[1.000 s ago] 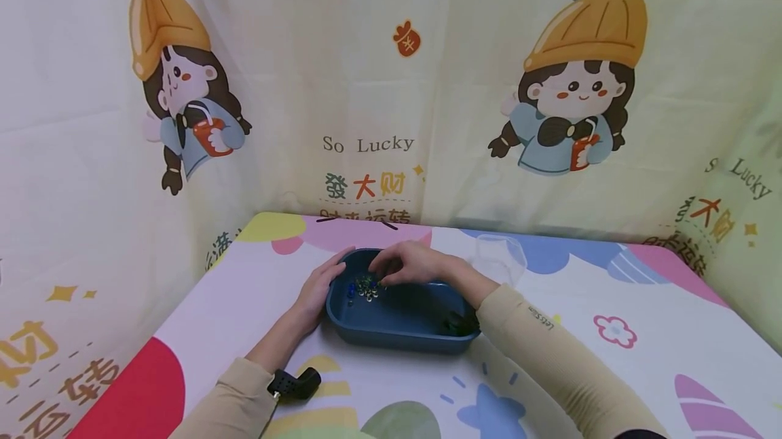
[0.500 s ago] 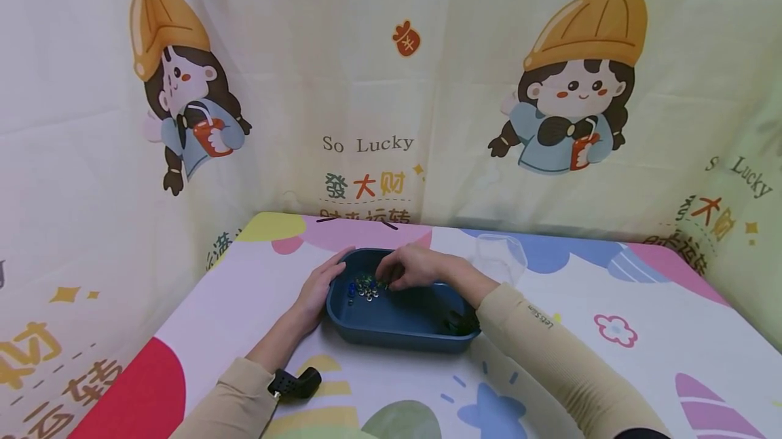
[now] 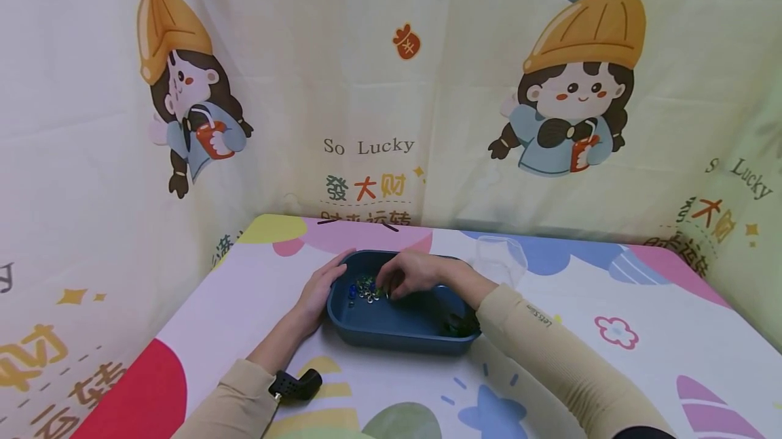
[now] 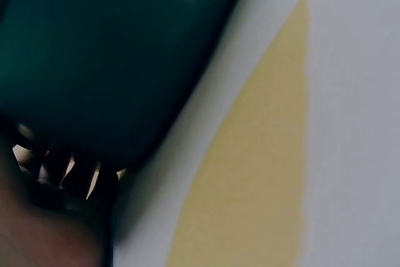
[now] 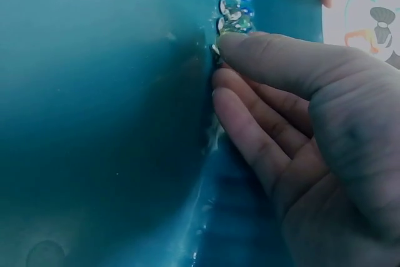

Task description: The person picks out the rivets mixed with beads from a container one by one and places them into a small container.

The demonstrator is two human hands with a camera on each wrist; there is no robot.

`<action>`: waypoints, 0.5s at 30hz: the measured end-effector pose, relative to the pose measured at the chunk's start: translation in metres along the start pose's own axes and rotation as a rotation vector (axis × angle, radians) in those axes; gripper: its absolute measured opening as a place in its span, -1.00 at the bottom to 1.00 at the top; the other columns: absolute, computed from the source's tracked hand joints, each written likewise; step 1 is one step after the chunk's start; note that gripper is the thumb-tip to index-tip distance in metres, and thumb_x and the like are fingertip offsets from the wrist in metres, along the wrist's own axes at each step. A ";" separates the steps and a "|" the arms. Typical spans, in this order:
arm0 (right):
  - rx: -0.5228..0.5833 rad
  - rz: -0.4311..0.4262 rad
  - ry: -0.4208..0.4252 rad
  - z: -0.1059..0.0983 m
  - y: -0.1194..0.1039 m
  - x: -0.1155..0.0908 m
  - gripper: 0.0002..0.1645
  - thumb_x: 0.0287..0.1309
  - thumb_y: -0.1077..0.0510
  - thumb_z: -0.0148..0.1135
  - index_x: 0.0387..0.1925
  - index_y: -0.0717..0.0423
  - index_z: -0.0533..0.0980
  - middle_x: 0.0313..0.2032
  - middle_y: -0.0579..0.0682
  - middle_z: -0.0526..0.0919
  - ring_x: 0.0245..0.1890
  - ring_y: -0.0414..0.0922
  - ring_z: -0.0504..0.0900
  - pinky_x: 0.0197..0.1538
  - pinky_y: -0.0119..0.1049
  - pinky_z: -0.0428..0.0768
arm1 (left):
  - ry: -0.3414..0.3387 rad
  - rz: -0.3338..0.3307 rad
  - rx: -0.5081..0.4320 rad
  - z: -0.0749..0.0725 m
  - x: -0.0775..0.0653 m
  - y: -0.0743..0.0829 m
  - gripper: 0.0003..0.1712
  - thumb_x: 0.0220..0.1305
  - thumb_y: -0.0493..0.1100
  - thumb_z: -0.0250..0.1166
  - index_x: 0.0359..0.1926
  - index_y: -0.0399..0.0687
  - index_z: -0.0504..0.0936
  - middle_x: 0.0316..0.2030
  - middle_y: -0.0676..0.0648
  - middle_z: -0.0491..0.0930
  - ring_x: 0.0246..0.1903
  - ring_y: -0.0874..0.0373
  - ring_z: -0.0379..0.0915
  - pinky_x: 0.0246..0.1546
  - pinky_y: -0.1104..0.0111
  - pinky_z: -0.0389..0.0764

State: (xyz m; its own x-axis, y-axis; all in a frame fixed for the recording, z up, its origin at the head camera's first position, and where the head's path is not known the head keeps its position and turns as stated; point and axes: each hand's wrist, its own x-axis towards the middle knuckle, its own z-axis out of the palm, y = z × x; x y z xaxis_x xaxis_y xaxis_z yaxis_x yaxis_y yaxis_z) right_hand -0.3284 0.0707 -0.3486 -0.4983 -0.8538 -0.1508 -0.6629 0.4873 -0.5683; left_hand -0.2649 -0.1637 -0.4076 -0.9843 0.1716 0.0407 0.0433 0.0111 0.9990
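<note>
A dark blue oblong basin (image 3: 397, 340) sits on the table. My left hand (image 3: 315, 295) grips its left end, with the fingers along the outside and rim. In the left wrist view, the basin's wall hides part of those fingers (image 4: 62, 170). A cluster of small glass beads (image 3: 364, 288), clear, blue and greenish, lies in the basin's left part. My right hand (image 3: 412, 275) reaches in over the far rim. Its thumb and fingertips pinch at the near side of the cluster, around a clear bead (image 5: 216, 49) mostly hidden by the thumb.
Behind the basin, to the right, stands a clear plastic container (image 3: 501, 259). A black wrist camera (image 3: 296, 385) is strapped to the left sleeve. A dark shape (image 3: 459, 323) shows at the basin's right end under the right sleeve. A printed curtain (image 3: 452, 100) hangs behind the table.
My right hand has shifted slightly toward me and lower in the basin, its fingertips drawing closer together by the beads. The left hand keeps its hold on the basin.
</note>
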 end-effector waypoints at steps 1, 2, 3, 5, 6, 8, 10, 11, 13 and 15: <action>0.007 -0.003 -0.008 0.000 0.000 0.000 -0.67 0.22 0.30 0.38 0.03 0.09 0.66 -0.17 -0.12 0.69 -0.20 -0.23 0.62 -0.04 -0.39 0.63 | 0.001 -0.001 0.001 0.000 0.000 0.000 -0.44 0.60 -0.07 -0.17 0.53 0.00 0.27 0.51 -0.08 0.18 0.52 -0.01 -0.08 0.48 -0.03 -0.07; 0.015 -0.008 -0.016 0.000 0.001 0.000 -0.67 0.22 0.30 0.39 0.03 0.09 0.66 -0.18 -0.13 0.69 -0.20 -0.24 0.62 -0.04 -0.39 0.63 | -0.001 0.002 0.003 0.000 0.000 0.000 -0.43 0.60 -0.07 -0.17 0.53 0.00 0.27 0.51 -0.08 0.18 0.52 -0.02 -0.08 0.48 -0.04 -0.07; 0.021 -0.017 -0.024 0.000 0.001 0.001 -0.66 0.22 0.31 0.39 0.03 0.09 0.65 -0.19 -0.13 0.69 -0.20 -0.24 0.62 -0.04 -0.39 0.62 | 0.001 0.001 0.003 0.000 0.000 0.000 -0.43 0.60 -0.07 -0.17 0.53 0.00 0.27 0.51 -0.08 0.18 0.52 -0.02 -0.07 0.48 -0.04 -0.06; 0.036 -0.038 -0.040 0.000 0.002 0.002 -0.65 0.21 0.32 0.39 0.04 0.11 0.64 -0.20 -0.13 0.68 -0.20 -0.25 0.62 -0.03 -0.38 0.62 | 0.003 0.001 0.001 0.000 0.000 0.001 -0.43 0.60 -0.07 -0.17 0.53 -0.01 0.27 0.51 -0.09 0.18 0.52 -0.03 -0.07 0.48 -0.05 -0.06; 0.040 -0.049 -0.048 0.000 0.003 0.002 -0.65 0.21 0.32 0.39 0.04 0.11 0.64 -0.21 -0.13 0.68 -0.20 -0.25 0.61 -0.03 -0.39 0.62 | 0.002 0.003 0.001 0.000 0.000 0.001 -0.43 0.60 -0.07 -0.16 0.53 -0.01 0.27 0.51 -0.09 0.18 0.52 -0.04 -0.07 0.47 -0.06 -0.06; 0.048 -0.071 -0.060 0.001 0.004 0.003 -0.65 0.20 0.33 0.39 0.04 0.13 0.64 -0.23 -0.12 0.68 -0.21 -0.26 0.61 -0.04 -0.38 0.61 | 0.000 0.002 -0.001 0.000 0.000 0.001 -0.44 0.60 -0.08 -0.16 0.53 -0.01 0.27 0.51 -0.10 0.17 0.52 -0.05 -0.09 0.47 -0.06 -0.07; 0.054 -0.086 -0.075 0.002 0.005 0.003 -0.66 0.20 0.34 0.39 0.02 0.12 0.64 -0.25 -0.13 0.68 -0.22 -0.27 0.61 -0.05 -0.38 0.62 | 0.001 -0.004 -0.004 0.000 0.000 0.001 -0.44 0.60 -0.08 -0.16 0.52 0.00 0.28 0.51 -0.10 0.17 0.52 -0.05 -0.09 0.48 -0.05 -0.08; 0.053 -0.090 -0.083 0.002 0.005 0.004 -0.67 0.20 0.34 0.39 0.02 0.12 0.65 -0.25 -0.14 0.67 -0.23 -0.28 0.60 -0.05 -0.39 0.62 | 0.001 -0.005 -0.004 0.000 0.000 0.001 -0.44 0.60 -0.08 -0.16 0.52 0.01 0.28 0.51 -0.10 0.17 0.52 -0.05 -0.09 0.48 -0.05 -0.08; 0.057 -0.098 -0.096 0.003 0.005 0.004 -0.68 0.20 0.35 0.39 0.00 0.11 0.67 -0.26 -0.15 0.68 -0.24 -0.28 0.60 -0.06 -0.39 0.62 | 0.004 -0.008 -0.002 0.000 0.000 0.001 -0.44 0.59 -0.09 -0.16 0.52 0.01 0.29 0.51 -0.11 0.17 0.52 -0.05 -0.09 0.47 -0.06 -0.08; 0.058 -0.101 -0.108 0.003 0.005 0.003 -0.70 0.20 0.34 0.39 -0.03 0.10 0.68 -0.27 -0.16 0.68 -0.25 -0.29 0.59 -0.06 -0.39 0.62 | 0.007 -0.010 0.001 0.001 -0.001 0.002 -0.45 0.59 -0.09 -0.16 0.52 0.02 0.30 0.51 -0.10 0.18 0.52 -0.05 -0.07 0.47 -0.06 -0.07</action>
State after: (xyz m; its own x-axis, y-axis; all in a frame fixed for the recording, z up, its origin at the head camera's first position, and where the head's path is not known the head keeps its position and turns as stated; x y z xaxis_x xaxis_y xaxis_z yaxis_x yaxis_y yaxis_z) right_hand -0.3316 0.0696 -0.3543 -0.3655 -0.9143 -0.1746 -0.6720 0.3890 -0.6302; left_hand -0.2639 -0.1633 -0.4061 -0.9859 0.1645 0.0311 0.0338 0.0140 0.9993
